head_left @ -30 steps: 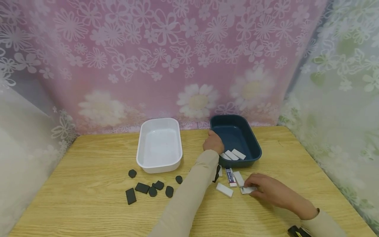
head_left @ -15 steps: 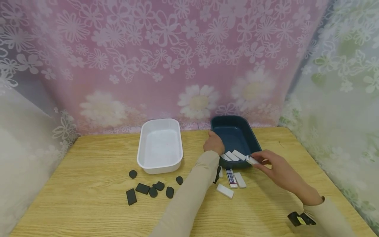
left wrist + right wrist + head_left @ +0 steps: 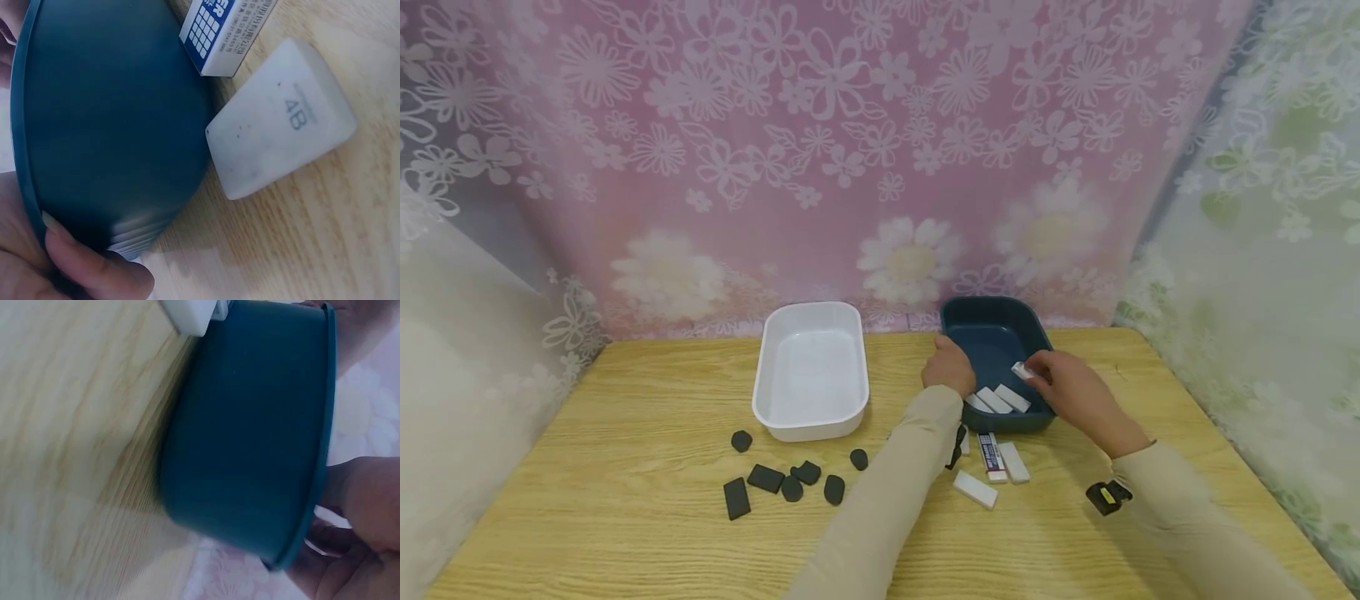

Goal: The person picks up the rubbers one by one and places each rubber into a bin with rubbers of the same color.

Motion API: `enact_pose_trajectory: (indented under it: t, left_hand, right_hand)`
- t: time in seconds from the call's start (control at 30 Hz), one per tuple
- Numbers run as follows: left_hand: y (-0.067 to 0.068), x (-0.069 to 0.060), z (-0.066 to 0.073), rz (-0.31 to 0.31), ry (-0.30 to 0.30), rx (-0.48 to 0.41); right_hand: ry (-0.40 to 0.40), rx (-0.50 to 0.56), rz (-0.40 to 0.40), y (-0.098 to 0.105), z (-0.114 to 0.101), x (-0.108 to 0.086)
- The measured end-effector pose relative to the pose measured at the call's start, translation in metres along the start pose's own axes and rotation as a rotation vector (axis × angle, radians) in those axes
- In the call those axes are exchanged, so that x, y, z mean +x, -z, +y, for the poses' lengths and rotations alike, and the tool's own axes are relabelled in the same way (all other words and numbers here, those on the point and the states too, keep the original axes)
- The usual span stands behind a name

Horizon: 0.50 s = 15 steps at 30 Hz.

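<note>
White eraser (image 3: 1021, 370), right of centre in the head view, is pinched by the right hand (image 3: 1078, 396) over the blue bin (image 3: 988, 340); the left hand (image 3: 947, 368) grips the bin's rim, fingers curled round it.

From head height we look far and down — both close wrist views share a dark-blue, rounded plastic basin (image 3: 119, 112).
</note>
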<state>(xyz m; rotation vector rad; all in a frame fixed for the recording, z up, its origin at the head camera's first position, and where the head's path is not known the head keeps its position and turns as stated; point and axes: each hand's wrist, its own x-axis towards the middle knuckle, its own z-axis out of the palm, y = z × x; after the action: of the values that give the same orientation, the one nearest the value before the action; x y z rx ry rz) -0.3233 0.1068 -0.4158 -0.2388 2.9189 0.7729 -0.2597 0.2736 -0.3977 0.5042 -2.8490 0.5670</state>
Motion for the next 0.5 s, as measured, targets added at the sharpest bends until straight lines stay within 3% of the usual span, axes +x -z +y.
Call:
enact_pose_trajectory:
  t: [0.27, 0.5]
  left_hand:
    - [0.000, 0.001, 0.000, 0.006, -0.004, 0.002]
    - [-0.004, 0.003, -0.001, 0.013, 0.004, -0.001]
  right_hand:
    - [-0.112, -0.104, -0.059, -0.013, -0.007, 0.015]
    - [-0.143, -0.126, -0.115, -0.019, -0.007, 0.020]
